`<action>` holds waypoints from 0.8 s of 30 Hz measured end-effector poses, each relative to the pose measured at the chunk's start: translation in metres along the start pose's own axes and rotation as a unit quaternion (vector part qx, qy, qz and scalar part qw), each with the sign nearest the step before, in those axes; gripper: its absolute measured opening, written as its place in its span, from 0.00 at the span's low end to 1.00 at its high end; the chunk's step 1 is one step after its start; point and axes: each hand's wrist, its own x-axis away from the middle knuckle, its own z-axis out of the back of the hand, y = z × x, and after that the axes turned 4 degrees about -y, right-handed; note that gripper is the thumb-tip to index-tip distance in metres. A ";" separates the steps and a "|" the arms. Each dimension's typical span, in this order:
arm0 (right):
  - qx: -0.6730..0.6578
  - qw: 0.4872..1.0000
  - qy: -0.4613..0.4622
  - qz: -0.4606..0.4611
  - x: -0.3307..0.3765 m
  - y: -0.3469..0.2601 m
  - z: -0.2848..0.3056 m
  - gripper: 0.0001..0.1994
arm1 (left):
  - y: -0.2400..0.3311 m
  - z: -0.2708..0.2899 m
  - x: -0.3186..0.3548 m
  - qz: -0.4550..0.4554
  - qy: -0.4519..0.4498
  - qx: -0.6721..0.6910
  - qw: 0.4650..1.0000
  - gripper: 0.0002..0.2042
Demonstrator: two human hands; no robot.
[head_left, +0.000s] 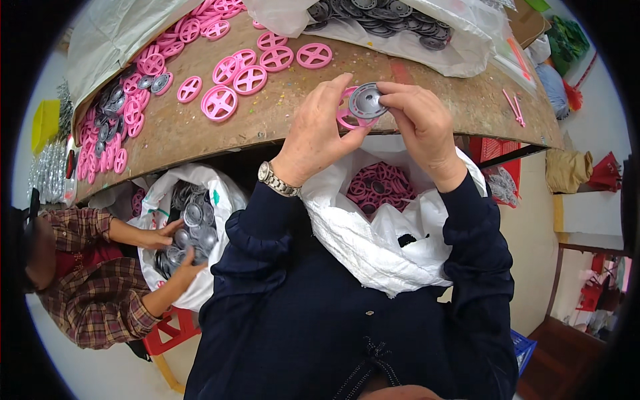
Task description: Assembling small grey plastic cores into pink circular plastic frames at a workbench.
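Note:
Above the table's front edge, my left hand [317,128] pinches a pink four-spoked plastic wheel [343,116] between thumb and fingers. My right hand [421,121] grips a round grey hubcap-like disc [365,101] by its right rim. The disc overlaps the wheel and hides much of it; whether the two are joined, I cannot tell. Below my hands, an open white woven sack [357,257] holds many pink wheels [379,188], a few with dark centres. Several loose pink wheels [219,103] lie on the table left of my hands.
A brown worktable [267,117] curves across the front. White sacking [460,50] with grey discs [383,17] lies at the back. Pink and grey parts [110,123] pile up at left. A co-worker's hands [177,250] reach into another white sack [207,280] of grey discs. A red crate [510,170] stands at right.

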 end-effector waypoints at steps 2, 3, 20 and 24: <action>0.008 1.000 -0.004 0.004 0.003 -0.003 0.000 0.11 | 0.003 0.000 0.001 -0.013 0.007 -0.009 1.000 0.36; 0.015 1.000 -0.016 0.019 0.005 -0.005 -0.002 0.12 | 0.004 -0.001 0.002 -0.026 0.015 -0.017 0.999 0.36; -0.431 0.820 -0.096 -0.366 0.019 -0.020 -0.012 0.14 | 0.023 -0.002 0.012 -0.078 0.020 -0.039 0.996 0.37; -0.469 0.793 -0.056 -0.385 0.019 -0.026 -0.010 0.12 | 0.022 -0.006 0.019 0.000 0.004 0.057 0.998 0.36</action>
